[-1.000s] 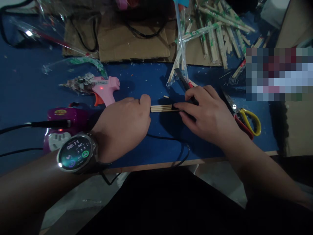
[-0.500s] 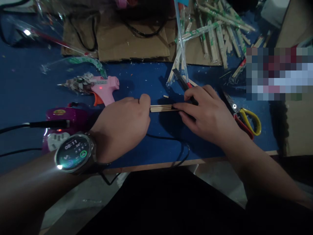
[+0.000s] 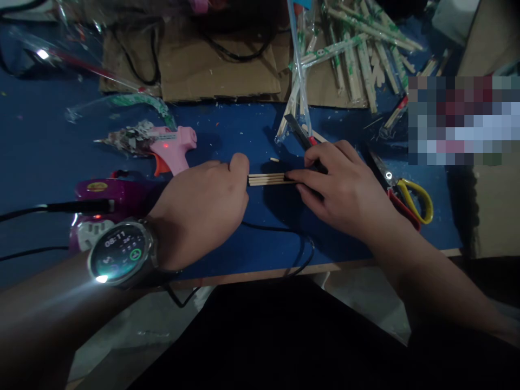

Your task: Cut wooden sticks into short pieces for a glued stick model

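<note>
**Short sticks pinned between two hands at the centre of the frame**

A small row of thin wooden sticks (image 3: 266, 179) lies flat on the blue table (image 3: 244, 130), just below the middle of the frame, side by side and touching. The left hand (image 3: 203, 208), a watch (image 3: 119, 253) on its wrist, is curled nearly closed, with thumb and forefinger pinching the sticks' left end. The right hand (image 3: 345, 192) is half closed. Its fingertips press on the sticks' right end while it grips what looks like a utility knife (image 3: 300, 135), though the dim light makes the tool hard to be sure of. The blade end points toward the upper left.

Judging from this, the sticks are already bare, cut short and lined up flush, and a tiny offcut (image 3: 275, 160) lies just above them. No glue shows on them. The pink glue gun (image 3: 170, 146) rests left of centre with a red light showing. Many wrapped chopsticks (image 3: 357, 59) lie unopened on the cardboard (image 3: 211, 65) at the upper right, so most of the stock looks untouched. Yellow-handled scissors (image 3: 406, 195) lie at the right.
</note>
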A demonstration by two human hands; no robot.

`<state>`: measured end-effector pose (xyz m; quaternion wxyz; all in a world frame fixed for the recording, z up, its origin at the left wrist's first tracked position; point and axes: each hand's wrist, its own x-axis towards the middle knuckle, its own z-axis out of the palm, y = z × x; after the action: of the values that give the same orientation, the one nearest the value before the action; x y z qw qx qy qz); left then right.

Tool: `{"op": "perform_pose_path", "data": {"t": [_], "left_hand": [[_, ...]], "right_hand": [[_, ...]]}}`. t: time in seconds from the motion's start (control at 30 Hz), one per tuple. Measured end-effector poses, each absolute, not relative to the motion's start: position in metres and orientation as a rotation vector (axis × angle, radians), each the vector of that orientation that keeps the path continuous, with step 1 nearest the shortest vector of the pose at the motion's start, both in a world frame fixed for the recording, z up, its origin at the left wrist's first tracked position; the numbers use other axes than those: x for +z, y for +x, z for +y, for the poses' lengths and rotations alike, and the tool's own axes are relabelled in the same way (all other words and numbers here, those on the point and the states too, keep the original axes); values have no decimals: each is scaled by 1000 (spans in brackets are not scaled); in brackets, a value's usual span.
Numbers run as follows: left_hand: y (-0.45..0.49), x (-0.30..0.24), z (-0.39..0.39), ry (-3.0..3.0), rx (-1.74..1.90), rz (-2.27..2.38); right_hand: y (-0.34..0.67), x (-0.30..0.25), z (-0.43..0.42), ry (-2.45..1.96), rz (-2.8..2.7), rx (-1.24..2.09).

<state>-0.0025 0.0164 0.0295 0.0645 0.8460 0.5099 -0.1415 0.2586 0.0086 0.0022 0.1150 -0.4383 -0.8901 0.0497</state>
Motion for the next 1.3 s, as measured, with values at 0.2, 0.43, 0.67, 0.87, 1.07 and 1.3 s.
{"op": "perform_pose_path", "data": {"t": [0.2, 0.43, 0.67, 0.87, 1.07, 1.3], "left_hand": [[-1, 32, 17, 2501, -421, 1540], [1, 33, 17, 2516, -461, 1537], [1, 33, 17, 2523, -459, 1534], [-2, 30, 17, 2554, -441, 1525], [-3, 29, 16, 2543, -440, 1513], [-2, 30, 17, 2560, -441, 1511]], "right_hand": [[258, 4, 9, -1286, -2625, 142], [259, 3, 9, -1279, -2633, 140], [259, 2, 8, -1276, -2606, 146], [260, 1, 9, -1266, -2625, 128], [259, 1, 9, -1256, -2622, 84], [258, 3, 9, -1262, -2635, 99]]}}
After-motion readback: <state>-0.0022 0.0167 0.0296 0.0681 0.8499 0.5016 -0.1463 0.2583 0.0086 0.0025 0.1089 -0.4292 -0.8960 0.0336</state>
